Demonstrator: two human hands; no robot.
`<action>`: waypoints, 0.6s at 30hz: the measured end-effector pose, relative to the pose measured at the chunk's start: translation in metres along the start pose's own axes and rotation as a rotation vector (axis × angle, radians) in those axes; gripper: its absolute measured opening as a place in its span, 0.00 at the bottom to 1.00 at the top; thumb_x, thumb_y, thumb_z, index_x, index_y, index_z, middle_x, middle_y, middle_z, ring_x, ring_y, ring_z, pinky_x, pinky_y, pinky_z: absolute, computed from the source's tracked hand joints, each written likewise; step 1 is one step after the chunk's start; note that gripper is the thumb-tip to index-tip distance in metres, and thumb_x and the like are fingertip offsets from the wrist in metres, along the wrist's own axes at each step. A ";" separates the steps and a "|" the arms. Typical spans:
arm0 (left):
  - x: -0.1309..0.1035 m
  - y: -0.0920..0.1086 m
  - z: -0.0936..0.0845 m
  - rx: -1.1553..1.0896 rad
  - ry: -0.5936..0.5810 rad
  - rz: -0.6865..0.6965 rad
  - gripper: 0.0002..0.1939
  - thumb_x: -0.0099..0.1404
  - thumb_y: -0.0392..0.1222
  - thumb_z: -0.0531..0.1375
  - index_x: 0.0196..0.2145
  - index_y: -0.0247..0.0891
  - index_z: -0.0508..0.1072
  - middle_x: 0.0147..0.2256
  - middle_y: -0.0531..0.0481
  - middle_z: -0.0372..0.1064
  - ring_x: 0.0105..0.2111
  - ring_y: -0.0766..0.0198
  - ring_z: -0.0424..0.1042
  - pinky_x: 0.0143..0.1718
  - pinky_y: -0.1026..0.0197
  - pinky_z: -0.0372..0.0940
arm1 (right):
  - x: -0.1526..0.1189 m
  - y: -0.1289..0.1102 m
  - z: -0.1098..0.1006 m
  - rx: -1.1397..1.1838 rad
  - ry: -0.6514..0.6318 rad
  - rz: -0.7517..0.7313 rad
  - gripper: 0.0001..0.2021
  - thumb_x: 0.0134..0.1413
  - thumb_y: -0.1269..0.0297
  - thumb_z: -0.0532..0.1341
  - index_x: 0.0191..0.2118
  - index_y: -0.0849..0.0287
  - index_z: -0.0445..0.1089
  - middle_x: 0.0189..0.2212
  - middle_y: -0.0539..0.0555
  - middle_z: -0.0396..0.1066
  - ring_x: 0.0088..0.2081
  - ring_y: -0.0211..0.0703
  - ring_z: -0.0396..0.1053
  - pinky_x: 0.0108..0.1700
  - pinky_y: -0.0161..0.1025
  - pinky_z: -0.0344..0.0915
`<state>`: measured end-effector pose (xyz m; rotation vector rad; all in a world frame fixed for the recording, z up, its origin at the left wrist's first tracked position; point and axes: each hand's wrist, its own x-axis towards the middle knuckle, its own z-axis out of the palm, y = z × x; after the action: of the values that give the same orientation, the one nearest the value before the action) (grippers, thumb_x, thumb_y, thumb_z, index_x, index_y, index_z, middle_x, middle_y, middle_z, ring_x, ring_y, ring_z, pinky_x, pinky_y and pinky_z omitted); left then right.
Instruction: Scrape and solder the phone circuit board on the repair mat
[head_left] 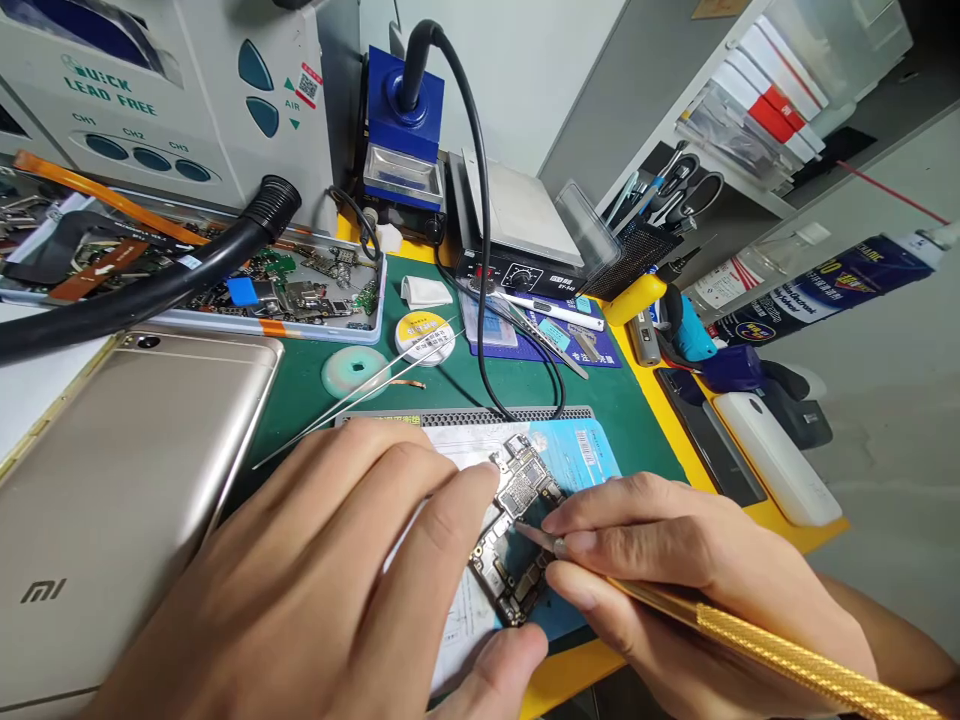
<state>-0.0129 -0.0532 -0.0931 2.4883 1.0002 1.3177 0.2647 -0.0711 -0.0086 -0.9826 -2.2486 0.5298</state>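
A small phone circuit board [519,492] lies slantwise on a white and blue printed pad [574,450]. My left hand [352,570] steadies it, index fingertip at its upper left edge and thumb by its lower end. Pinched like a pen in my right hand [682,560] is a craft knife [765,640] with a gold knurled handle. Its thin blade reaches over the board's left inner edge, around the middle; whether it touches cannot be made out. Part of the board's right side is hidden behind my right fingers.
A gold phone back [150,480] lies at left, below a tray [315,330] of boards. Thin tweezers [360,395] rest over a solder-wick spool [352,372]. A black cable [484,250] loops behind the pad. Phones [776,460] lie at right; a hot-air station [187,100] stands behind.
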 end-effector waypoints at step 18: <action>-0.005 0.008 -0.001 0.124 -0.054 0.019 0.17 0.89 0.49 0.67 0.67 0.39 0.80 0.51 0.39 0.84 0.55 0.33 0.82 0.61 0.29 0.73 | -0.029 -0.008 0.016 -0.200 0.052 0.037 0.20 0.70 0.74 0.88 0.58 0.50 0.86 0.45 0.57 0.99 0.34 0.53 0.96 0.37 0.42 0.93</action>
<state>-0.0116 -0.0626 -0.0925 2.6152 1.0799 1.2226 0.2653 -0.1002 -0.0271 -1.1258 -2.2725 0.2945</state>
